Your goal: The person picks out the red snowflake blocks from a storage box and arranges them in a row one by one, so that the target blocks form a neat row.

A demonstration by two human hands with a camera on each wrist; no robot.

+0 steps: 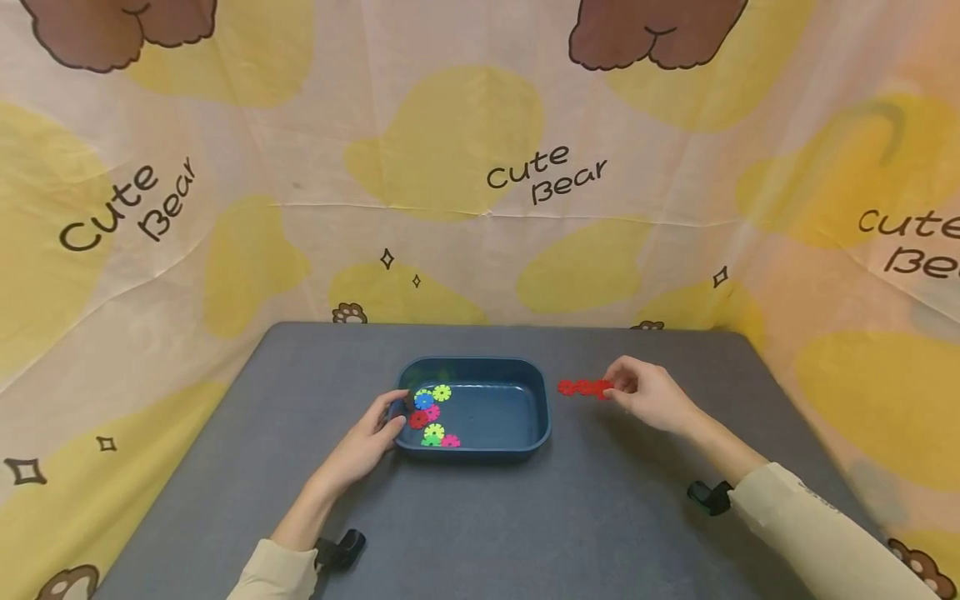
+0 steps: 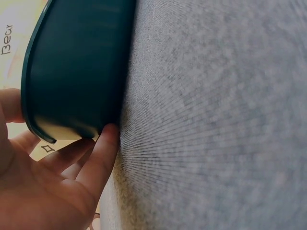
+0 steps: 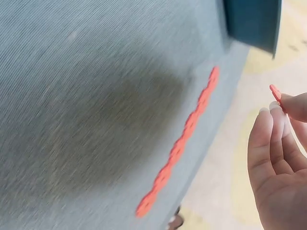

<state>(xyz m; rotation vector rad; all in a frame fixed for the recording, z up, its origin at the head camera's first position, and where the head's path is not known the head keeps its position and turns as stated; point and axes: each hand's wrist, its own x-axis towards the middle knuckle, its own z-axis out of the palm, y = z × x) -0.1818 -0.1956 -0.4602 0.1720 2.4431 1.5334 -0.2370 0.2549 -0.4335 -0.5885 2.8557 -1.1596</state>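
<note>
The left hand (image 1: 367,442) is laid against the near left corner of a dark blue tray (image 1: 525,442) on the grey table (image 1: 525,517), with relaxed, nearly straight fingers (image 2: 103,153) pressed to the tray's outer wall; nothing is gripped by it. Just beyond its fingertips, coloured gear-shaped pieces (image 1: 431,412) are gathered inside the tray. To the right of the tray, the right hand (image 1: 648,393) is held with fingers curled, and a small red piece (image 3: 275,92) is pinched between thumb and fingertips. A row of red pieces (image 1: 583,387) lies on the table just left of that hand.
</note>
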